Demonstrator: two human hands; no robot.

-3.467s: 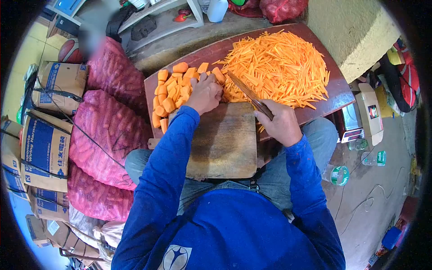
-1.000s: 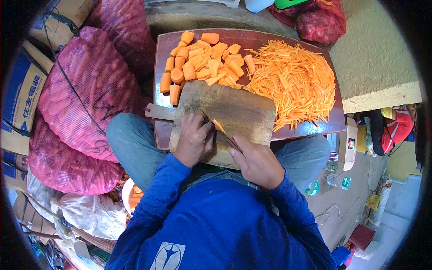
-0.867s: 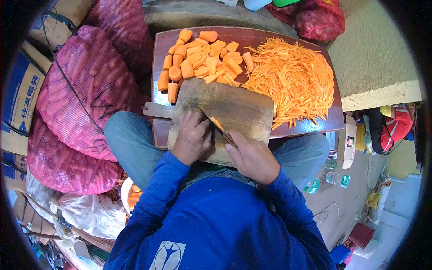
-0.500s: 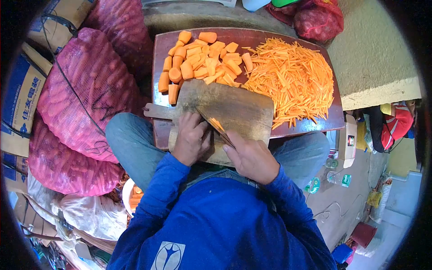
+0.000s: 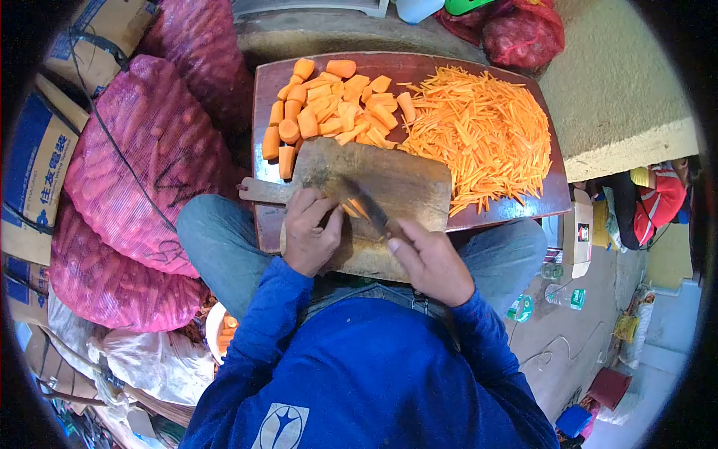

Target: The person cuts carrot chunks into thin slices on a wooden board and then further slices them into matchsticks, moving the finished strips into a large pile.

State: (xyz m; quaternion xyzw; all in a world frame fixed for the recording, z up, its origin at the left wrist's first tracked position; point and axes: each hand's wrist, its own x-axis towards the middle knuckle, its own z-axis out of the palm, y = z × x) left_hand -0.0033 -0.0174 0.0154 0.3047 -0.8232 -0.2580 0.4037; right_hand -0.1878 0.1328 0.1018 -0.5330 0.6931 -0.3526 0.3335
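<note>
- Head view, centre of the frame: we see our left hand [image 5: 309,232] curled over a small carrot piece [image 5: 351,209], pinning it to the wooden cutting board [image 5: 407,187]; most of that piece is hidden under the fingers.
- Just right of it, our right hand [image 5: 430,258] is closed around the handle of a knife [image 5: 366,207], whose blade slants up and left across the carrot piece (we cannot tell how deep the edge sits).
- The cutting board lies on a dark red tray [image 5: 265,75] that rests across our lap.
- Upper centre of the frame: a heap of carrot chunks [image 5: 329,108] touches the board's far edge.
- Upper right: a broad pile of carrot sticks [image 5: 486,135] covers the rest of the tray, right beside the chunks.
- Left side of the frame: red mesh sacks [image 5: 142,157] lie stacked against cardboard boxes [image 5: 37,179].
- Lower right: 2 plastic bottles [image 5: 565,298] lie on the floor.
</note>
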